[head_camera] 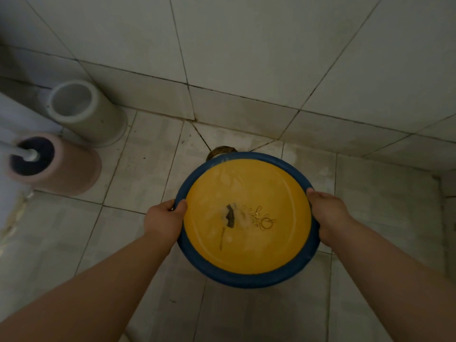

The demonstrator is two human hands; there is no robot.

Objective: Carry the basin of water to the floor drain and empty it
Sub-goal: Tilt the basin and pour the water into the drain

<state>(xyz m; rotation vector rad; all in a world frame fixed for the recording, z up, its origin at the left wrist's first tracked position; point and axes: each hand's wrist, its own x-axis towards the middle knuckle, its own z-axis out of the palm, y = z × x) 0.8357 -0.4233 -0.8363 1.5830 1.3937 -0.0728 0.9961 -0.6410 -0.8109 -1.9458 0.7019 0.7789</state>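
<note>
a dim tiled corner: pale floor tiles [138, 243] with dark grout lines run up to white wall tiles [246, 45] on two sides. nearest the camera, two bare forearms reach forward from the bottom corners. between them is the basin [246, 277], round, yellow inside with a blue rim, held up over the floor and roughly level, with clear water in it and a dark printed mark on its bottom. the left hand [162, 219] clamps the left side of the rim, its thumb [181, 207] hooked over the blue edge into the basin while the other fingers curl under the rim, mostly hidden. the right hand [328, 213] clamps the right side of the rim in the same way, thumb over the edge, fingers wrapped below and out of sight. just past the basin's far edge, partly covered by it, the round floor drain [220, 151] sits in the floor near the corner. off to the left stand a pink toilet brush holder [74, 169] with a white handle [22, 151] rising from it, and behind it an open grey cylindrical container [93, 119] against the wall.
</note>
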